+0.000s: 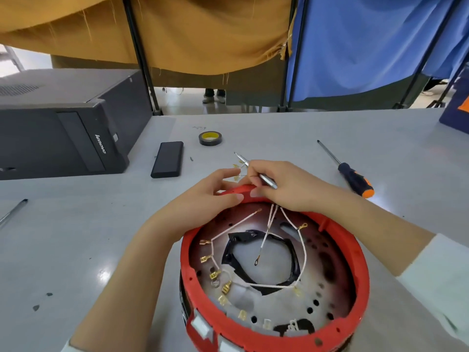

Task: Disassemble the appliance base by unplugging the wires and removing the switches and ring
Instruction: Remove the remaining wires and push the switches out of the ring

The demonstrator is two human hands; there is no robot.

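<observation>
While the appliance base [275,273] lies on the grey table [279,133] just in front of us with its open side up, we work at its far edge. Our left hand [215,191] rests on the red ring [355,252] there, thumb pressed against the rim and the other fingers spread loosely beyond it, gripping nothing that we can see. Our right hand [284,186] is curled round a thin metal tool [253,170], perhaps tweezers or a small screwdriver, whose tip points away from us past the rim. White wires [302,245] with brass terminals run from under that hand down across the perforated metal plate [327,295] inside the ring; several terminals hang loose on the left side. Two grey switches [203,326] sit in the ring's near edge. Further out lie an orange-and-black screwdriver [355,177] to the right, a roll of black tape [210,138], a black power bank [168,159] and a Lenovo computer case [63,128] on the left.
</observation>
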